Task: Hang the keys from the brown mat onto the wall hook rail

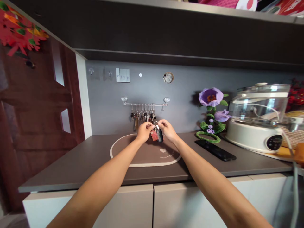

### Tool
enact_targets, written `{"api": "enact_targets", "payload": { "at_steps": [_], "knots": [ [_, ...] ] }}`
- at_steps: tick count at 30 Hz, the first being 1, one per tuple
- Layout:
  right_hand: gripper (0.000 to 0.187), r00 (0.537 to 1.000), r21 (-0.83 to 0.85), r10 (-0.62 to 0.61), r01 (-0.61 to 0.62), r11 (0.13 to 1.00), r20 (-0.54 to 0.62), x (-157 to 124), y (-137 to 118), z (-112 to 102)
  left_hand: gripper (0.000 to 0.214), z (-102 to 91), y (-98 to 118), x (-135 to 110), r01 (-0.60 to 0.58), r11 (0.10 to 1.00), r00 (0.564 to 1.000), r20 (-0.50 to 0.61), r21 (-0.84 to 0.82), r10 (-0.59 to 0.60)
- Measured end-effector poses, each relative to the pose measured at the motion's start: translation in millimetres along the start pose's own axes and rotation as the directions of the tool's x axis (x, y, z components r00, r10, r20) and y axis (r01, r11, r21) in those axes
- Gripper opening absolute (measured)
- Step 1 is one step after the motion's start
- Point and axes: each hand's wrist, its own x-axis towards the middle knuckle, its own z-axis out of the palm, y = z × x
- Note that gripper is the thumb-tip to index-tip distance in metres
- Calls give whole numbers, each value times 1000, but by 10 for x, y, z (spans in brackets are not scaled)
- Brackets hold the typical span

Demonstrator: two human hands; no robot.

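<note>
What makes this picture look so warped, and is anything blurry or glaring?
In the head view, the wide lens bends the counter at the edges and stretches the forearms. The key bunch between the left hand and right hand looks slightly soft, and the glass lid shows mild glare.

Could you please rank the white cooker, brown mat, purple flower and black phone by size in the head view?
1. White glass-lidded cooker and oval brown counter mat: too alike to rank.
2. Purple-and-green artificial flower ornament.
3. Flat black smartphone.
</note>
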Motion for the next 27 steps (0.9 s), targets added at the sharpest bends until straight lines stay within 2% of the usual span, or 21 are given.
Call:
{"api": "enact_targets", "payload": {
  "at_steps": [7, 13, 21, 27],
  "knots": [
    [24, 989, -81, -23, 11, 997, -148, 406, 119, -153, 18, -86, -29, 18, -42, 951, 994, -87, 306, 72],
    [15, 960, -286, -16, -68, 956, -280, 758, 43, -257, 22, -97, -70, 41, 4, 934, 990, -130, 357, 45],
    [14, 973, -446, -38, -70, 892, -229, 1030, -11, -201, 23, -96, -84, 41, 44, 931, 988, -156, 363, 14],
    [13, 967, -498, 6, -137, 856, -256, 1150, 20, -103, 23, -95, -51, 29, 28, 923, 992, -126, 383, 23]
  ]
}}
